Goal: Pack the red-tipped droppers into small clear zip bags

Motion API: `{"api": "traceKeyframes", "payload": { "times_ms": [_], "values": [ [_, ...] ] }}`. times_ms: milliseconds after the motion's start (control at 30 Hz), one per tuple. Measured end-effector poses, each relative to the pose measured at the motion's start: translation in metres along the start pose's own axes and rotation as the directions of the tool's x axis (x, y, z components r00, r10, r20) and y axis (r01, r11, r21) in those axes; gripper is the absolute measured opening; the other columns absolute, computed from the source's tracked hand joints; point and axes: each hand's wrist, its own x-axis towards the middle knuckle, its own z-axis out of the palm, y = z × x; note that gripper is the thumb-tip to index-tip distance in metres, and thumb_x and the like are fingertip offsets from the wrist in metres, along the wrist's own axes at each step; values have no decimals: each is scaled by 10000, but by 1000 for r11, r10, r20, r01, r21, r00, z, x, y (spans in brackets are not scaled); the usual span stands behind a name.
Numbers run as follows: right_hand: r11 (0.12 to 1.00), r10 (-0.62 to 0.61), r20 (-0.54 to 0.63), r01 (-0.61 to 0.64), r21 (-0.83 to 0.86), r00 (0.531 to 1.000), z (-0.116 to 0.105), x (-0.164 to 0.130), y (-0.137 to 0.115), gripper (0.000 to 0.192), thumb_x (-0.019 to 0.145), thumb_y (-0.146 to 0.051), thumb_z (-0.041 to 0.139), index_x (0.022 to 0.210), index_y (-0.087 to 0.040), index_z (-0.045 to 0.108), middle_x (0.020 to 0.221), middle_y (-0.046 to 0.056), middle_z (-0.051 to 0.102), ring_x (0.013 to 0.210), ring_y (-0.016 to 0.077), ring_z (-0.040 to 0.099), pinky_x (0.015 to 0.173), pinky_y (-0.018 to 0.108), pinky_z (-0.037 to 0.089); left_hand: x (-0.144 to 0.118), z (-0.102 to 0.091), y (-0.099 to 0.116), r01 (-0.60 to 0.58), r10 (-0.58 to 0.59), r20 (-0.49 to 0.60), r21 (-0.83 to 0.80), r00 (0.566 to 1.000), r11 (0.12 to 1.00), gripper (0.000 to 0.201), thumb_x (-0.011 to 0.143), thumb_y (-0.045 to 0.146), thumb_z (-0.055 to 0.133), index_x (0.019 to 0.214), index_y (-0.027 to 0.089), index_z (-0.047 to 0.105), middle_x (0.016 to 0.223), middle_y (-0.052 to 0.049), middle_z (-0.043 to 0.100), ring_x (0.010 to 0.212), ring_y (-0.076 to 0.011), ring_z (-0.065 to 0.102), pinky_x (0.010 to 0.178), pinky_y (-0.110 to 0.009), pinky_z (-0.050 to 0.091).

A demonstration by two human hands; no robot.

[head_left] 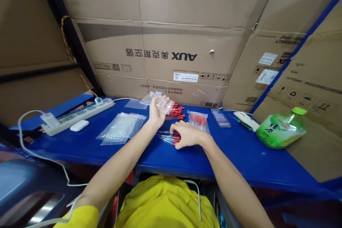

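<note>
A clear zip bag [164,104] lies across the palm and fingers of my left hand [157,112], held by the thumb; its top reaches past the hand to the left. My right hand [188,133] is just above the table, its thumb and fingers curved apart around the red ends of a small group of thin clear pieces with red ends [167,137]. Whether the fingertips touch them I cannot tell. Behind my hands is a pile of more red-ended pieces [178,111]. A filled bag of red-ended pieces [199,120] lies just beyond my right hand.
Flat clear bags [121,128] are stacked on the blue table [227,156] at left. Further left are a power strip [80,114] and a white earphone case [79,125]. At right are a green-handled tool [244,124] and a green bottle [281,130]. Cardboard [160,35] walls the back.
</note>
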Motion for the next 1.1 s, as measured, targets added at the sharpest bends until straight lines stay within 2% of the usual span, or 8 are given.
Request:
{"api": "traceKeyframes", "payload": {
  "times_ms": [233, 400, 533, 633, 767, 900, 1100],
  "values": [
    [988, 1, -46, -8, -157, 999, 9, 1, -20, 291, 772, -307, 758, 1003, -227, 600, 1130, 75, 613, 1107, 300, 536, 931, 426, 416, 0, -2, 0, -1, 1, 10, 10, 1000, 1000, 74, 913, 219, 657, 971, 180, 683, 932, -40, 769, 866, -181, 760, 963, -356, 602],
    [960, -41, -148, -2, -280, 988, 19, 9, -25, 189, 837, -219, 694, 1016, -217, 632, 1139, 108, 649, 1089, 308, 564, 906, 430, 429, 4, -4, 0, -14, 14, 12, 9, 1000, 1000, 109, 900, 219, 662, 1002, 189, 683, 930, -45, 772, 883, -195, 768, 968, -361, 598],
    [929, -76, -234, -16, -369, 969, 24, 18, -19, 241, 917, -121, 590, 1141, -195, 639, 1228, 135, 673, 1139, 305, 558, 932, 433, 420, 7, -5, 0, -21, 21, 2, 15, 1000, 1000, 144, 885, 221, 671, 1025, 190, 681, 927, -47, 768, 902, -205, 773, 981, -369, 590],
    [913, -109, -274, -13, -408, 955, 22, 24, -9, 279, 943, -62, 531, 1160, -198, 640, 1264, 130, 684, 1172, 298, 541, 944, 431, 401, 8, -6, 0, -25, 25, 13, 19, 1000, 999, 149, 879, 229, 676, 1022, 186, 681, 929, -50, 771, 886, -198, 771, 973, -358, 590],
    [910, -95, -306, -41, -412, 947, 18, 31, 6, 286, 951, -43, 517, 1152, -197, 650, 1237, 126, 707, 1185, 298, 532, 929, 423, 396, 8, -6, -1, -30, 29, 25, 21, 999, 999, 152, 881, 239, 671, 1022, 187, 685, 925, -48, 773, 872, -194, 768, 956, -348, 595],
    [916, -43, -368, -110, -386, 929, 16, 34, 16, 274, 971, -105, 563, 1223, -177, 641, 1301, 140, 686, 1223, 311, 534, 948, 426, 428, 7, -4, 1, -43, 43, 34, -3, 999, 999, 144, 896, 251, 650, 1012, 173, 684, 923, -61, 772, 872, -197, 764, 942, -356, 603],
    [957, 43, -430, -161, -241, 902, 12, 34, 29, 177, 986, -219, 660, 1154, -174, 688, 1249, 130, 715, 1159, 281, 606, 952, 377, 468, 6, -4, 4, -31, 33, 30, -44, 999, 999, 174, 891, 259, 647, 1048, 187, 672, 950, -62, 777, 869, -204, 763, 940, -381, 609]
  ]
}}
